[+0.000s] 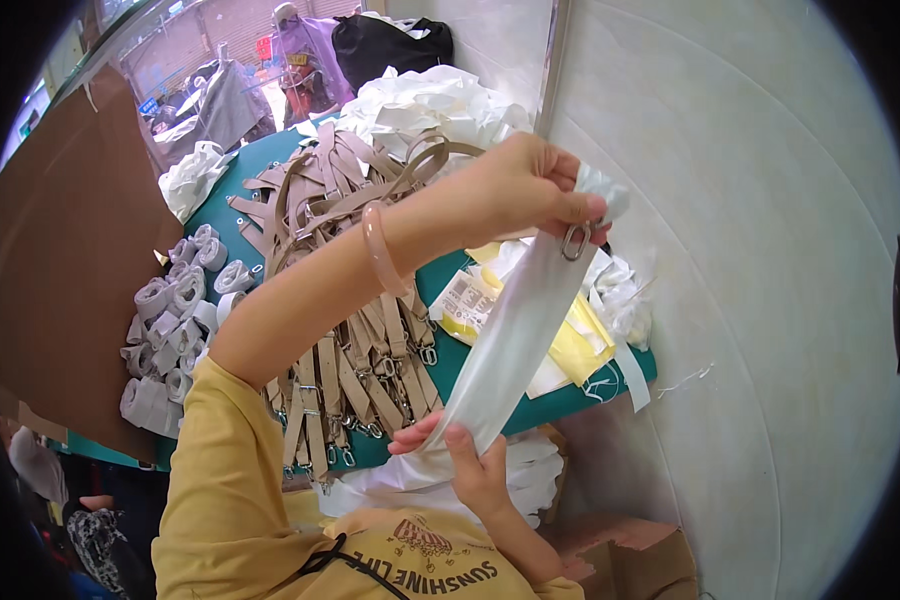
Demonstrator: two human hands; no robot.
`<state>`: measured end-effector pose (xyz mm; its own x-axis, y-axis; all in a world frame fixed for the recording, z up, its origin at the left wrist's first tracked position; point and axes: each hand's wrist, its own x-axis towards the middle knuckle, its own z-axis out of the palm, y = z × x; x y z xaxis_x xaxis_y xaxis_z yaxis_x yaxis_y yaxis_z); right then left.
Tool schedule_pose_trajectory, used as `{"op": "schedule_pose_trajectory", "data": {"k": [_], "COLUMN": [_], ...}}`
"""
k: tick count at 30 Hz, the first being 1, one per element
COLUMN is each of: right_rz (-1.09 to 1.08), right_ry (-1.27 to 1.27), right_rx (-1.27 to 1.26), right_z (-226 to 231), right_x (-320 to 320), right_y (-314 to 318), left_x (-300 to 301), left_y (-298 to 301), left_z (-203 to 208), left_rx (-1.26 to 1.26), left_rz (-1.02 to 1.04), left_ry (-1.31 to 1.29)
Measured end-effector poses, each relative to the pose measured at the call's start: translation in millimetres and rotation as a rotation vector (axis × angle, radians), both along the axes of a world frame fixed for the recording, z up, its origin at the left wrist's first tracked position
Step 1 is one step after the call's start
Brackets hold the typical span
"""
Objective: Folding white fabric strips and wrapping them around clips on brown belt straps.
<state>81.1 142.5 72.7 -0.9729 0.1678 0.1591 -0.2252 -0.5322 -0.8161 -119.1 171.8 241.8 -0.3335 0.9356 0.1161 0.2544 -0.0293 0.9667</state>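
My left hand [545,190], on the arm with a pale bangle [382,250], is raised at upper right. Its thumb and fingers pinch the bunched top of a long, shiny white strip [518,325] that looks like a thin plastic sleeve. A metal clasp [576,242] hangs at those fingertips; what it is fastened to is hidden. Lower down, my right hand [475,470] holds the strip's other end between thumb and fingers. The strip runs slanted and fairly taut between both hands. Behind my left forearm lies a heap of beige straps [355,345] with metal hooks.
Rolled white straps [175,320] pile up left on the green table [260,155], beside a brown cardboard sheet [75,270]. White plastic [420,105] heaps at the back. Yellow packaging [582,345] lies at right, near the wall [760,250]. A cardboard box [635,565] stands below.
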Motion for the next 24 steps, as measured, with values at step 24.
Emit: {"op": "schedule_pose_trajectory", "data": {"k": [24], "right_rz": [-0.057], "right_ry": [0.553], "right_rx": [0.381], "right_z": [78], "right_x": [42], "right_y": [80], "left_x": [45], "left_y": [-12], "left_z": [-85], "left_rx": [0.404], "left_rz": [-0.198], "left_ry": [0.754]}}
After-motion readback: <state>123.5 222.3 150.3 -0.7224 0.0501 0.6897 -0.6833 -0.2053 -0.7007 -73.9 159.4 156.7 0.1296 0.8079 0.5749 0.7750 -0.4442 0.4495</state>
